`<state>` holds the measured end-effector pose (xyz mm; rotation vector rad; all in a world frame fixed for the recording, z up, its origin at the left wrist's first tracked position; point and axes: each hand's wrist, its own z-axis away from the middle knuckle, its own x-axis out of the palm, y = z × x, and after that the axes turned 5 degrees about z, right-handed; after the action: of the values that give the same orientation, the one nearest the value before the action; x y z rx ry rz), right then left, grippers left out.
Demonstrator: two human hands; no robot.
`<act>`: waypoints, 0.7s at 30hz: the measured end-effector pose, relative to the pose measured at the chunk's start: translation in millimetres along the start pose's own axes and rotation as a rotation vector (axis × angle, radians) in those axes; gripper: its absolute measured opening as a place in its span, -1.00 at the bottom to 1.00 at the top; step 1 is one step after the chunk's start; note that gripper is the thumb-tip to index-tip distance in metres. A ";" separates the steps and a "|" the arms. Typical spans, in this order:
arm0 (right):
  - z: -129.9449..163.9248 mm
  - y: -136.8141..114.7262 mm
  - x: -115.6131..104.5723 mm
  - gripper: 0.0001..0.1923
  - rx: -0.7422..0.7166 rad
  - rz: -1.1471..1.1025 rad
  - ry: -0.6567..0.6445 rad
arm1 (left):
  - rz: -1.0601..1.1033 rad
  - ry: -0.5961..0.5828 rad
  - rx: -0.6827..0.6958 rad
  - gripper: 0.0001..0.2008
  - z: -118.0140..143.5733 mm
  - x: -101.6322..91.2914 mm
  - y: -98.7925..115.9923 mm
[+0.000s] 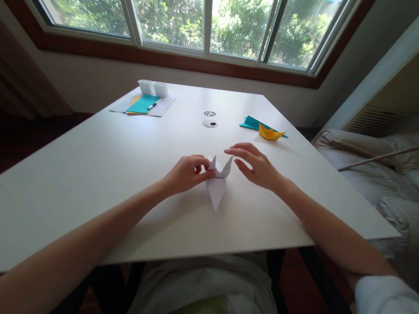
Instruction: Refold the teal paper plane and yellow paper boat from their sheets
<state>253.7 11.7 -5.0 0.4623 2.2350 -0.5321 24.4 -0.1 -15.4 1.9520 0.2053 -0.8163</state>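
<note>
A white folded paper figure [216, 190] stands near the front of the white table, with two pointed tips rising at its top and a long point aimed toward me. My left hand [189, 172] pinches its left side between thumb and fingers. Just to the right of the figure is my right hand [253, 164], its fingers apart and holding nothing. The right fingertips hover close to the figure's right tip and look separate from it.
The white table [61, 176] carries a yellow paper boat [270, 133] and a teal folded paper [252, 123] at right. Back left lie teal paper [142, 104], a pen [154, 104] and white boxes [160, 90]. Two round discs [209, 123] sit mid-table. A sofa [359, 158] stands right.
</note>
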 end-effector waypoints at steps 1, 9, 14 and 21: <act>0.0 0.6 -1.3 -0.67 -0.039 0.077 -0.011 | -0.003 0.002 0.004 -0.78 -0.2 0.2 -0.2; 0.1 1.2 -0.9 -0.75 -0.159 0.389 0.013 | 0.004 -0.008 0.001 -0.79 -0.6 0.5 -1.4; 0.1 1.7 -2.1 -0.76 -0.189 0.418 0.003 | 0.021 -0.008 -0.001 -0.79 -0.6 0.5 -1.7; 1.0 3.9 -4.5 -0.74 -0.199 0.284 -0.031 | 0.019 0.002 -0.006 -0.78 -0.4 1.8 -2.7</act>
<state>259.0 13.8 -3.1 0.6483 2.1185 -0.1658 24.7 1.3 -18.5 1.9463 0.1902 -0.8009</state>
